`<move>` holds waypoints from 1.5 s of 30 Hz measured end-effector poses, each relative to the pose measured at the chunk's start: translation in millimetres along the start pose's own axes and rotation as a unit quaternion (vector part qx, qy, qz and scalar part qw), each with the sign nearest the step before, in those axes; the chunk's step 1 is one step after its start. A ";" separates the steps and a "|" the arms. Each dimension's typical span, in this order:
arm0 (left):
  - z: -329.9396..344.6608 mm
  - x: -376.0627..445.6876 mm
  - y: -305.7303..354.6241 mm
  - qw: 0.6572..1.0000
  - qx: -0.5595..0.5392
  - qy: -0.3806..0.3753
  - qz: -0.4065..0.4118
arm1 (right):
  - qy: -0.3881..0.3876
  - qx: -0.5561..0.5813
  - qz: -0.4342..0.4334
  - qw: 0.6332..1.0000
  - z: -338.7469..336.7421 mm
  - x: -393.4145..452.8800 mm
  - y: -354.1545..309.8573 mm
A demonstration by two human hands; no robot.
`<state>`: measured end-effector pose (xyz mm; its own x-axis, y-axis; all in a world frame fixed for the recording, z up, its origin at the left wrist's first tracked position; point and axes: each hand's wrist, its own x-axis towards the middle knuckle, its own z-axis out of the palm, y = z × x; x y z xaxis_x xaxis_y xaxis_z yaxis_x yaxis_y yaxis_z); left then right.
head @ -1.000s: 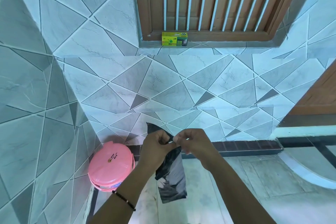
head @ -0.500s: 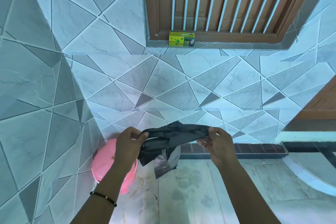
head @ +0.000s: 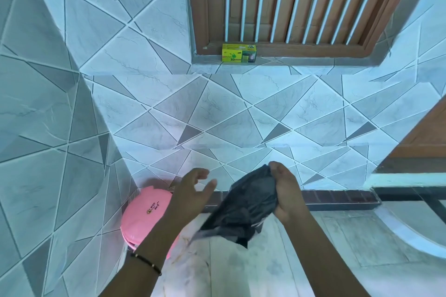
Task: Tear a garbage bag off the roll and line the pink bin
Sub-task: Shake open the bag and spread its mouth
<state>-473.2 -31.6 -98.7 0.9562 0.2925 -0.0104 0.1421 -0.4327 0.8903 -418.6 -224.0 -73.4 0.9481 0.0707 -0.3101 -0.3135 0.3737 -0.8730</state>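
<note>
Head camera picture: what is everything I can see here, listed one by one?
Black plastic garbage bag: one, black, crumpled, hanging from the right hand above the floor.
Round pink plastic bin with its lid on: one, pink, on the floor in the wall corner, partly behind the left forearm.
Small yellow-green cardboard box: one, yellow-green, on the window sill.
Brown wooden window frame with white bars: one, brown and white, top of the wall.
Grey-white tiled wall: grey and white, behind everything.
Pale tiled floor: pale grey, below.
Black beaded bracelet: one, black, on the left wrist.
Left hand: one, open, holding nothing.
Right hand: one, gripping the bag's top.
</note>
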 end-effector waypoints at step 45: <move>-22.0 31.0 -14.0 0.952 0.283 -0.044 -0.104 | 0.024 -0.246 -0.001 0.969 -36.8 32.0 -19.8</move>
<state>-451.2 2.3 -101.6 0.9062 0.3607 -0.2207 0.4229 -0.7707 0.4766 -384.1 -263.1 -79.8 0.9490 0.0235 -0.3145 -0.3100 -0.1135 -0.9439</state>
